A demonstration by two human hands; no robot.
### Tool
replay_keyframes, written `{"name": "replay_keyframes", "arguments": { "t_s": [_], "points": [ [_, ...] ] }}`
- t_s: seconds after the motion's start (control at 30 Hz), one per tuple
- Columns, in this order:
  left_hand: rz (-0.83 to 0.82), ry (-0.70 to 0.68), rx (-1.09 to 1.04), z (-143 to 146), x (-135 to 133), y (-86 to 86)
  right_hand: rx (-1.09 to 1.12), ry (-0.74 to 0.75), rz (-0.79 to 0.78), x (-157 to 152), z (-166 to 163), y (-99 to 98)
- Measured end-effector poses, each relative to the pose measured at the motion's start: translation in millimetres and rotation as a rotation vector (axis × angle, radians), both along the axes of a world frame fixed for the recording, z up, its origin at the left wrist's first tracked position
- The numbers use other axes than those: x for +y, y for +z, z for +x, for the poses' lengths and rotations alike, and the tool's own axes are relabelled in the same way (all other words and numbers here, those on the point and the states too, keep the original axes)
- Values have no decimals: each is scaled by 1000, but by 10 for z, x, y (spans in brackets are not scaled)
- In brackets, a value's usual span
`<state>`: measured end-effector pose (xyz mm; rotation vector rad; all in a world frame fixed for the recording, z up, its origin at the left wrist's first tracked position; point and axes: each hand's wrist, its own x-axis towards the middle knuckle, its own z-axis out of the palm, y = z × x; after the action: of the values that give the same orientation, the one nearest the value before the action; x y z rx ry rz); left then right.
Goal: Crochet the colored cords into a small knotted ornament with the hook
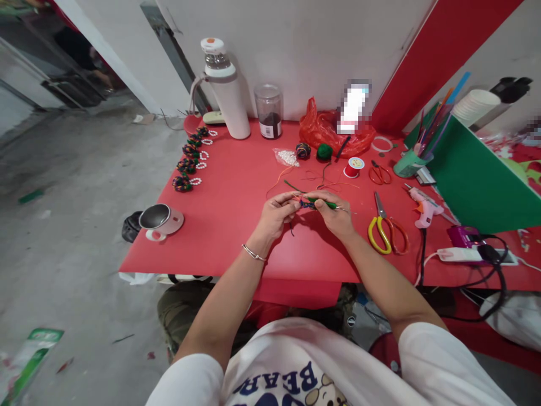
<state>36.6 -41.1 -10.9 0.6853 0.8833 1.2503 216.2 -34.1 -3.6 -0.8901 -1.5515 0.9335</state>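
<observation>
Over the red table, my left hand (274, 217) pinches a small dark multicoloured piece of crochet work (306, 204). My right hand (337, 219) closes around a crochet hook (328, 203) with a green handle, whose working tip is hidden at the crochet work. Both hands almost meet at the piece. Orange and dark yarn strands trail from it toward a dark multicoloured yarn ball (303, 150) and a green yarn ball (324, 151). Beside these lie a bag of white beads (288, 157) and a red thread spool (354, 167).
Several beaded crochet pieces (183, 182) line the left edge, with a mug (161, 221) nearer. A white thermos (230, 96), jar (269, 110) and red plastic bag (323, 127) stand behind. To the right lie yellow-and-red-handled scissors (379, 234), small scissors (380, 174) and a corded glue gun (425, 206).
</observation>
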Motion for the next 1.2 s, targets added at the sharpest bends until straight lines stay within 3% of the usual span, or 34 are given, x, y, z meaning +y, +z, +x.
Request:
{"name": "replay_keyframes", "arguments": {
  "t_s": [0.23,0.43,0.63,0.8,1.0,1.2],
  "points": [
    [8,10,4,-1,-15,5,54,14,-123,28,-4,-81],
    [24,84,44,10,-22,54,7,33,-98,19,14,-27],
    [55,172,115,60,-24,54,-218,-11,162,-29,-3,-49],
    [11,141,31,63,-13,11,-322,-7,349,-48,-34,-175],
    [-66,-28,-90,-16,-13,45,-214,41,213,-29,2,-106],
    [-80,-92,-102,-96,-18,95,-129,132,36,54,173,67]
  ]
}}
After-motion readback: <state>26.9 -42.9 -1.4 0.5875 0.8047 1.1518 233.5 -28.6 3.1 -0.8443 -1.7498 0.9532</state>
